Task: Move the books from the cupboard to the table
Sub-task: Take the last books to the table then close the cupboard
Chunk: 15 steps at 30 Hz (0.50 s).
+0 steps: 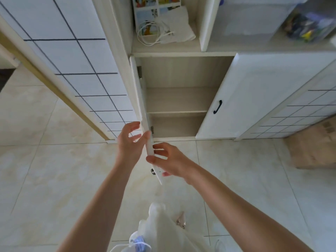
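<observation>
Standing before the empty-looking pale wooden cupboard [178, 99], we are steadying its white open door [143, 110]; left grip [130, 140] open beside it, right grip [164, 159] loosely pinching its edge.

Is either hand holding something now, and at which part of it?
No book is held. Both the left hand and the right hand touch the free edge of the open cupboard door, fingers loosely curled; a firm grip cannot be told.

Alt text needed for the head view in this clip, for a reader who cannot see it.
Both hands meet at the edge of an open white cupboard door, left hand on its outer side, right hand lower on its inner side. The lower cupboard behind shows two bare shelves; the right door is shut. A picture book and white cable lie in the compartment above.
</observation>
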Each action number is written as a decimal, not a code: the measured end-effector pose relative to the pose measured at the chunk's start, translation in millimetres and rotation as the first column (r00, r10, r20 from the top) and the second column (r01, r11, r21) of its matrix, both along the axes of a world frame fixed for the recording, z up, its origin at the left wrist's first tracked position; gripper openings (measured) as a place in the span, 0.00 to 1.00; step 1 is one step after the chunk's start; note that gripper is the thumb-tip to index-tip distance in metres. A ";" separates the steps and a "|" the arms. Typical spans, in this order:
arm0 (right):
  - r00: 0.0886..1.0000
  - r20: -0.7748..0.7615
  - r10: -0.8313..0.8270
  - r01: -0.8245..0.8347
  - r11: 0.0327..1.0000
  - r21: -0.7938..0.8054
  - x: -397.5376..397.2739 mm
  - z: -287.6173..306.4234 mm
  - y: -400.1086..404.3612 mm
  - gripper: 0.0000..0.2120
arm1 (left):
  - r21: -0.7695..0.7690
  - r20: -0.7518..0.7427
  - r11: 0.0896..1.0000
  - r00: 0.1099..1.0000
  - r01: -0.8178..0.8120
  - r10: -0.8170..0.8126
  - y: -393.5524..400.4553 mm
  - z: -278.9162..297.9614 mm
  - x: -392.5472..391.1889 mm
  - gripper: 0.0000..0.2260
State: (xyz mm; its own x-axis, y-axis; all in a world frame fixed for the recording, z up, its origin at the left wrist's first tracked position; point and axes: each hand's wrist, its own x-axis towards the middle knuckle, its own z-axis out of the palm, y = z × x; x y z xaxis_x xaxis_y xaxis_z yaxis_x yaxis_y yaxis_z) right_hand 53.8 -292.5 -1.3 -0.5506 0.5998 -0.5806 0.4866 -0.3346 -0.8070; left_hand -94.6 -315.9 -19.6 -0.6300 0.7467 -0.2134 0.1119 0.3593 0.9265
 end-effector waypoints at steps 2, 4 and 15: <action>1.000 0.018 0.016 -0.016 0.999 -0.044 21.1 4.8 16.6 0.26 | 0.065 -0.164 0.998 0.986 -0.014 0.025 9.5 -7.6 24.0 0.21; 0.998 0.061 0.005 0.000 0.997 -0.073 42.4 7.6 35.6 0.25 | 0.175 -0.324 0.983 0.946 0.056 0.004 24.9 -14.0 51.5 0.21; 0.997 0.044 -0.062 0.052 0.980 0.190 125.1 11.6 121.3 0.19 | 0.199 -0.813 0.863 0.571 0.464 -0.119 122.2 -45.5 100.9 0.11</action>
